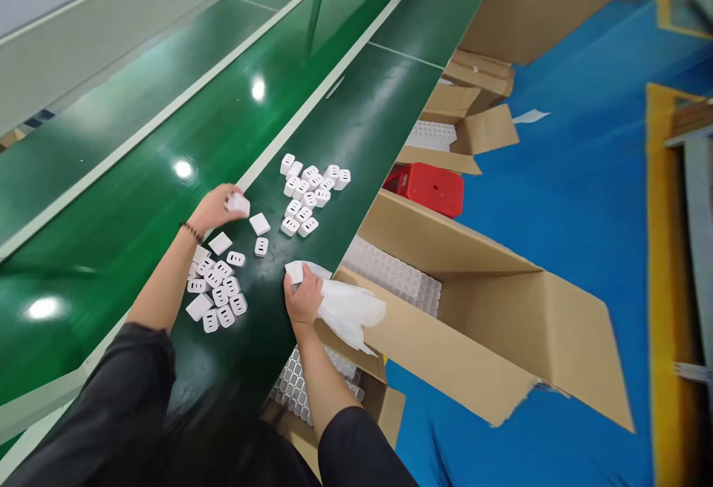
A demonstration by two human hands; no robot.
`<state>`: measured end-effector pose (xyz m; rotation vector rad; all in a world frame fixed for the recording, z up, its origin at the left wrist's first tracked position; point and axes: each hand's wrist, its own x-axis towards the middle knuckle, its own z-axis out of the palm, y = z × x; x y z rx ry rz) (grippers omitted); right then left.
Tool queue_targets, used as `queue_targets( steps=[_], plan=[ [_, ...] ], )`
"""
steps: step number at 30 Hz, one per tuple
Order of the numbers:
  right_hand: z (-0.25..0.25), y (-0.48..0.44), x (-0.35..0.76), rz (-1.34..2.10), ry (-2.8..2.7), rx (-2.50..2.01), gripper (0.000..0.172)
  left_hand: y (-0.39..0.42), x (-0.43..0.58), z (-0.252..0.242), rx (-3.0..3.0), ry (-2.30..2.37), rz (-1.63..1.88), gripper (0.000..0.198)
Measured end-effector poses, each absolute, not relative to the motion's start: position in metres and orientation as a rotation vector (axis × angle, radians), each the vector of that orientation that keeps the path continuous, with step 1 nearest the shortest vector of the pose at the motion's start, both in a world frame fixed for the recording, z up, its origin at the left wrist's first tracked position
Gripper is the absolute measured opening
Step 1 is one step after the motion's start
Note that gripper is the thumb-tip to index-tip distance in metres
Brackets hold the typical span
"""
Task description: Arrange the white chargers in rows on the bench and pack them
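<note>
My left hand (216, 208) is closed around a white USB charger (238, 203) at the light edge strip of the green belt. My right hand (304, 300) grips another white charger (294, 272) near the belt's right edge. A thin white sheet (350, 309) hangs beside that hand over the edge; whether the fingers also pinch it I cannot tell. Between the hands, a loose charger (259, 224) lies flat and another charger (261, 247) shows its port face. One cluster of chargers (221, 295) sits below my left hand, and a second cluster of chargers (310, 200) lies farther up the belt.
The green belt (356, 116) runs away to the upper right. Alongside its right edge stand a large open carton (490, 324) with white trays (395, 279), a smaller carton (393, 416), a red stool (434, 188) and more cartons (546, 4) on the blue floor.
</note>
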<state>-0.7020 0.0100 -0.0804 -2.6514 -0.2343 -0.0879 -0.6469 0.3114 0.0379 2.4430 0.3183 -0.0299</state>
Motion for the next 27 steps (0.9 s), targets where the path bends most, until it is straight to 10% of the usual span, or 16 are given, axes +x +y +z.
queue_targets(
  steps=[9,27],
  plan=[
    [-0.084,0.012,-0.702,-0.171,-0.260,-2.640,0.053,0.217,-0.732,0.036,2.612,-0.359,-0.384,0.042],
    [-0.086,0.011,-0.702,-0.179,-0.257,-2.686,0.051,0.209,-0.452,0.010,2.746,0.006,-0.288,0.064]
  ],
)
